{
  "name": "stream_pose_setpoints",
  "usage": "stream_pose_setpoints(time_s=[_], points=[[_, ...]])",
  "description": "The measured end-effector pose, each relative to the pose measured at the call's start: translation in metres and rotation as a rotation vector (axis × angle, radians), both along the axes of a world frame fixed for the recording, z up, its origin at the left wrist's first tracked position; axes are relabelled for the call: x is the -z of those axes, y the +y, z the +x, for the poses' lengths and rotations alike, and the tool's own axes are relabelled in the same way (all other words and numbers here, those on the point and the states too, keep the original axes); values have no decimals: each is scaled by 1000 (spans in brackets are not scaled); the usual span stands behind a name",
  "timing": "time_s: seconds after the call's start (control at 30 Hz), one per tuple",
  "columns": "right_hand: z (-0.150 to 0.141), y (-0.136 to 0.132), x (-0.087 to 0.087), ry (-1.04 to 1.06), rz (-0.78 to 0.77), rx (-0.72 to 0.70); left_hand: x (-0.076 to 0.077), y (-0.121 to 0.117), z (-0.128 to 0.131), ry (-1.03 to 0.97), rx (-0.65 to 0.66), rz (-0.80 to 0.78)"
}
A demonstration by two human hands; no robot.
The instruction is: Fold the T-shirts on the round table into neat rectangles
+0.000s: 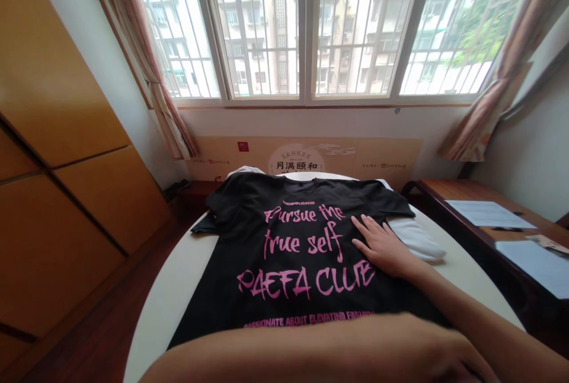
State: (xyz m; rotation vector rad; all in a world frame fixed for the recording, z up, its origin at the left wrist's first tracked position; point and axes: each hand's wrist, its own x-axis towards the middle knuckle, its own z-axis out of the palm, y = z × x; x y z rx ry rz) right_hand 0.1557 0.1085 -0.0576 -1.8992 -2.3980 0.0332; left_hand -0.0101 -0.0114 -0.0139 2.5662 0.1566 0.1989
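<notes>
A black T-shirt (pixel 249 241) with pink brush lettering lies spread, front up, on a round white table (pixel 178 276), collar toward the window. My right hand (pixel 382 246) rests flat on its right side beside the lettering, fingers apart, holding nothing. From the lower left my left forearm crosses in front of the shirt's lower part and hides it. My left hand (pixel 448 356) is at the lower right, close to my right forearm; its fingers are mostly hidden, so I cannot see what they touch. White cloth (pixel 413 241) shows from under the shirt's right sleeve.
A wooden side table (pixel 471 193) at the right bears paper sheets (pixel 482 214) and pens. A printed cardboard panel (pixel 386 158) stands behind the round table, below a barred window (pixel 306 27) with tied curtains (pixel 155 74). Wooden cabinets (pixel 66 205) line the left.
</notes>
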Motion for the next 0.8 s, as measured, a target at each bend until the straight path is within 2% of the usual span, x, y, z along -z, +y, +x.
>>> stream_pose_setpoints(time_s=[0.07, 0.17, 0.23, 0.3, 0.4, 0.5, 0.6, 0.7, 0.73, 0.8], points=[[1, 0, 1, -11, 6, -7, -28, 44, -33, -83, -300, 46], [-1, -1, 1, -33, -2, 1, -54, 118, -100, 62, -787, 220], [-4, -3, 0, -44, -12, 23, -58, 168, -149, 210, -1072, 360], [-8, -6, 0, -55, -11, 50, -53, 210, -194, 327, -1239, 455], [-15, -10, -2, -81, -13, 83, -35, 248, -241, 450, -1357, 449], [-22, -9, -8, -101, -87, 115, -16, 258, -258, 418, -1461, 460], [-30, 2, -19, -106, -132, 138, -4, 255, -254, 390, -1508, 499], [-46, 27, -30, -67, -38, 114, -5, 252, -237, 413, -1541, 520], [-52, 38, -32, -38, -18, 92, -7, 253, -229, 410, -1529, 522], [-64, 64, -34, 36, -46, 55, -11, 256, -212, 393, -1417, 519]])
